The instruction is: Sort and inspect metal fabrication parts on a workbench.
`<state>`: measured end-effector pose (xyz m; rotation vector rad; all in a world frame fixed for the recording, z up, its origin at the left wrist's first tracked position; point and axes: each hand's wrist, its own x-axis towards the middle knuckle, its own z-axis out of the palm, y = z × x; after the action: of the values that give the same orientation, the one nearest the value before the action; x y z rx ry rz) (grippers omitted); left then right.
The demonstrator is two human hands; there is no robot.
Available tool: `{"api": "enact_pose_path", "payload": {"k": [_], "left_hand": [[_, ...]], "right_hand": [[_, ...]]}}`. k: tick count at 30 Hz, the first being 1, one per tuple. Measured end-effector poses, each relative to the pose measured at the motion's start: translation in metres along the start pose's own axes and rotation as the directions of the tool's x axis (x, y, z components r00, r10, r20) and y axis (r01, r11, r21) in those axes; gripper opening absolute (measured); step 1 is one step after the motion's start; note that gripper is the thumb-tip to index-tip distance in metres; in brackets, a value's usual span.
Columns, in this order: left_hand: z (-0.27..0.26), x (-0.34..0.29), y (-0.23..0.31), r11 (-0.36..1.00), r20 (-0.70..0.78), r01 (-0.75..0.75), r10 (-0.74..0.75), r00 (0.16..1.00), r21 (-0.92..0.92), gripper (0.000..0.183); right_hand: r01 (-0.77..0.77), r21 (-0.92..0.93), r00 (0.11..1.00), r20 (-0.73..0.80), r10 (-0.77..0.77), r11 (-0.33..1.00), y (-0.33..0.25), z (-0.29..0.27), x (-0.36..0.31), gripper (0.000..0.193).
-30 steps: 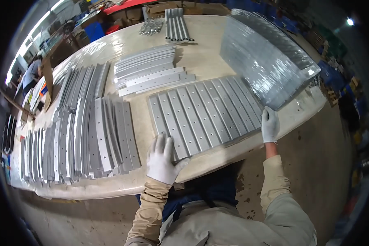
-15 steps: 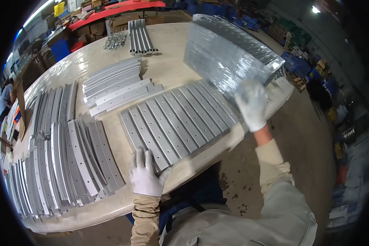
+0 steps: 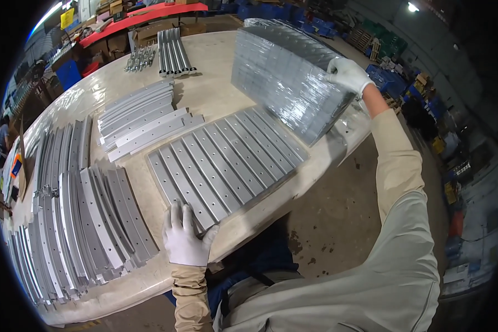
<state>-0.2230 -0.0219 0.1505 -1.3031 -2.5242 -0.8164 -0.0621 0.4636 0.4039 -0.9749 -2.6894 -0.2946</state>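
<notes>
A row of grey metal strips with drilled holes lies side by side near the table's front edge. At its near left corner rests my left hand, white-gloved, with the fingers stretched out flat on the strips' ends. My right hand, also gloved, is up at the top near corner of a tall stack of metal strips wrapped in clear film. Its fingers are pinched together against that edge, and what lies between them is hidden.
Curved metal strips lie in piles on the left of the pale table. Shorter strips, metal tubes and small metal parts lie farther back. Behind stands a red-edged shelf; blue bins stand at the right.
My right hand has risen from the near end of the wrapped stack to its top corner, and its fingers are now pinched. The left hand stays on the strips. The view has shifted slightly.
</notes>
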Motion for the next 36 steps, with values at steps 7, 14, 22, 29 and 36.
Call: {"api": "enact_pose_path", "payload": {"k": [7, 14, 22, 29, 36], "left_hand": [[0.004, -0.001, -0.004, 1.0, -0.009, -0.001, 0.001, 1.0, -0.027, 0.08], [0.004, -0.002, -0.003, 0.999, -0.018, -0.013, 0.013, 1.0, -0.049, 0.077], [0.007, -0.005, -0.003, 0.998, -0.046, -0.051, 0.049, 0.998, -0.039, 0.076], [0.005, -0.008, -0.007, 0.998, -0.057, -0.056, 0.055, 0.997, -0.018, 0.076], [0.008, -0.005, -0.004, 0.998, -0.05, -0.059, 0.058, 0.997, -0.031, 0.076]], "right_hand": [[-0.091, 0.148, 0.944, 0.328, 0.037, 0.985, 0.007, -0.022, 0.013, 0.028], [0.114, 0.194, 0.981, 0.135, -0.141, 0.974, 0.056, -0.031, -0.042, 0.028], [0.225, -0.26, 0.968, 0.171, -0.184, 0.939, 0.027, -0.041, -0.057, 0.032], [0.265, -0.401, 0.952, 0.253, -0.172, 0.877, 0.005, -0.051, -0.052, 0.032], [0.206, -0.362, 0.977, 0.122, -0.173, 0.909, 0.028, -0.063, -0.038, 0.027]]}}
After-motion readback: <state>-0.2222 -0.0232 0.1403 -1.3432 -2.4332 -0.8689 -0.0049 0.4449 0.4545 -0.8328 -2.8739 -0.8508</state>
